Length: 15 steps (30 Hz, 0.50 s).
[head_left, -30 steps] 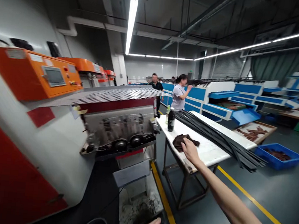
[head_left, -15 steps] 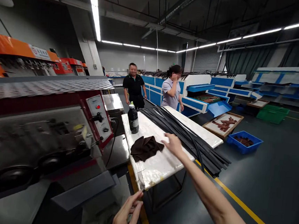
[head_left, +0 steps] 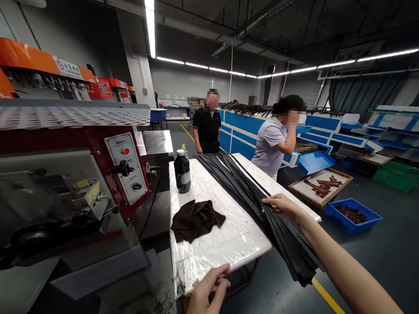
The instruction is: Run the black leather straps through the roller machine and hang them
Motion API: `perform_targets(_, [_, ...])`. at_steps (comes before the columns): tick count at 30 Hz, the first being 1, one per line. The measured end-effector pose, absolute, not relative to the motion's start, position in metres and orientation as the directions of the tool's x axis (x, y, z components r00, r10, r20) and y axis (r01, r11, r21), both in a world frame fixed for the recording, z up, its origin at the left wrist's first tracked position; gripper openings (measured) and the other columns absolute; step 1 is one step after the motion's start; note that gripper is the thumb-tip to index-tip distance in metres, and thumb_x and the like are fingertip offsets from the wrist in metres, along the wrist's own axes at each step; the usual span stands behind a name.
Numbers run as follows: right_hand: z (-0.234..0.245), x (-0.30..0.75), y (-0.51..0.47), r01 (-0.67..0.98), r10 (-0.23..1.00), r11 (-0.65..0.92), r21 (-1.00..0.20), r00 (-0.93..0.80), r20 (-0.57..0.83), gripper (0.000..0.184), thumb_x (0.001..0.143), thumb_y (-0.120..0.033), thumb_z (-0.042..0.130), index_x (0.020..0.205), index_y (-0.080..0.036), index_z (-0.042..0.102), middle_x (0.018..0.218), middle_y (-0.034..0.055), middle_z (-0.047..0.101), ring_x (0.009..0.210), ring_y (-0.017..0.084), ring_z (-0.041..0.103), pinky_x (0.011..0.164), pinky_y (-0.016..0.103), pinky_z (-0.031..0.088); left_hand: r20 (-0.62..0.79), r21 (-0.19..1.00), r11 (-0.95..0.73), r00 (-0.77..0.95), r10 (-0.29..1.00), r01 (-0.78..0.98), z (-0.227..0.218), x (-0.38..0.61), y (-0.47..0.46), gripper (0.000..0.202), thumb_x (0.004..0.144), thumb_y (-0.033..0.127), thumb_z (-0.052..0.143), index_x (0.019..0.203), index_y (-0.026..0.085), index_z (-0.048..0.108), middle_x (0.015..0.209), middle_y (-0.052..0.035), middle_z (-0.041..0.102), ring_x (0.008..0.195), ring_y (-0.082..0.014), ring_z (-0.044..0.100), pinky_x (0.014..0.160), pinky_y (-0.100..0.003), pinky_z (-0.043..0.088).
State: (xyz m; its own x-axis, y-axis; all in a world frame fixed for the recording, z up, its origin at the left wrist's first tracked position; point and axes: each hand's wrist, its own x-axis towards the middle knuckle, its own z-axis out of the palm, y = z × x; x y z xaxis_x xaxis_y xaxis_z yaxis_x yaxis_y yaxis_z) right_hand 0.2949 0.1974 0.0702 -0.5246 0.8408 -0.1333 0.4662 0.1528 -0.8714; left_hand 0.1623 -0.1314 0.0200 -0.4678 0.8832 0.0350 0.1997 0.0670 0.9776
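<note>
Long black strips (head_left: 243, 189), leather-like and flat, lie in a loose bundle across the white-covered table (head_left: 220, 246), their near ends hanging past its edge. My right hand (head_left: 282, 205) is at the bundle's upper side, its fingers closed around the edge of a strip; the fingertips are partly hidden. My left hand (head_left: 208, 293) is in front of the table's near edge, fingers loosely bent and thumb apart, holding nothing. A crumpled dark brown cloth (head_left: 196, 220) lies on the table, left of the strips. Behind it stands a dark bottle (head_left: 182, 172) with a white cap.
On the left is a dark red machine (head_left: 140, 190) with a lit red button. Two people (head_left: 206, 127) stand beyond the table, one close to its far right side. A blue bin (head_left: 353, 218) and a tray of brown pieces (head_left: 320, 184) sit on the floor at right.
My right hand has moved from above the table onto the black strips and closed on one. My left hand has shifted slightly right. The person in the light shirt appears closer.
</note>
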Motion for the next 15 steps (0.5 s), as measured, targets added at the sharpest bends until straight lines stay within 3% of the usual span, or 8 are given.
perform_targets(3, [0.068,0.288,0.191,0.448,0.827,0.085,-0.890,-0.530,-0.188,0.031,0.067,-0.041,0.076,0.054,-0.016,0.062,0.041,-0.0047,0.045,0.040,0.007,0.035,0.044,0.024,0.030,0.002,0.972,0.106,-0.457,0.889,0.210,0.035,0.154,-0.121,0.037,0.088,0.045,0.048,0.116,0.025,0.063,0.120,-0.0089,0.068,0.099,-0.0215,0.067,0.093,-0.037,0.054])
perform_targets(7, [0.074,0.284,0.171,0.399,0.846,0.069,-0.914,-0.509,-0.158,0.026,0.061,-0.032,0.081,0.052,-0.016,0.062,0.040,-0.0054,0.042,0.041,0.008,0.036,0.043,0.024,0.027,0.118,0.958,0.005,-0.411,0.904,0.286,0.050,0.145,-0.097,0.033,0.088,0.041,0.049,0.112,0.024,0.065,0.119,-0.0082,0.069,0.104,-0.0219,0.063,0.096,-0.038,0.050])
perform_targets(9, [0.082,0.282,0.145,0.329,0.839,0.082,-0.941,-0.532,-0.113,0.025,0.065,-0.037,0.079,0.059,-0.016,0.066,0.044,-0.0055,0.044,0.043,0.008,0.038,0.045,0.024,0.029,0.108,0.972,-0.020,-0.369,0.923,0.235,0.059,0.145,-0.085,0.034,0.087,0.042,0.051,0.110,0.022,0.066,0.120,-0.0096,0.069,0.110,-0.0230,0.062,0.101,-0.039,0.047])
perform_targets(11, [0.090,0.278,0.107,0.223,0.806,0.073,-0.972,-0.587,-0.074,0.027,0.070,-0.043,0.075,0.070,-0.016,0.068,0.051,-0.0045,0.051,0.047,0.008,0.044,0.047,0.022,0.034,0.039,0.997,-0.017,-0.295,0.955,0.077,0.069,0.148,-0.078,0.036,0.086,0.045,0.054,0.110,0.020,0.065,0.123,-0.0110,0.067,0.116,-0.0232,0.060,0.103,-0.039,0.046])
perform_targets(13, [0.092,0.269,0.061,0.066,0.755,0.034,-0.997,-0.655,-0.018,0.028,0.071,-0.043,0.076,0.076,-0.017,0.068,0.061,-0.0031,0.058,0.054,0.008,0.051,0.052,0.021,0.039,-0.032,0.990,0.003,-0.212,0.977,-0.139,0.078,0.152,-0.078,0.038,0.084,0.047,0.057,0.107,0.017,0.063,0.109,-0.0111,0.071,0.103,-0.0214,0.067,0.092,-0.036,0.052])
perform_targets(15, [0.089,0.256,0.018,-0.088,0.710,-0.081,-0.993,-0.704,0.004,0.024,0.069,-0.036,0.080,0.077,-0.016,0.068,0.070,-0.0009,0.065,0.062,0.009,0.058,0.058,0.020,0.044,-0.064,0.957,0.006,-0.191,0.980,-0.291,0.080,0.154,-0.092,0.037,0.083,0.049,0.056,0.101,0.016,0.059,0.078,-0.0031,0.068,0.062,-0.0126,0.065,0.062,-0.026,0.053])
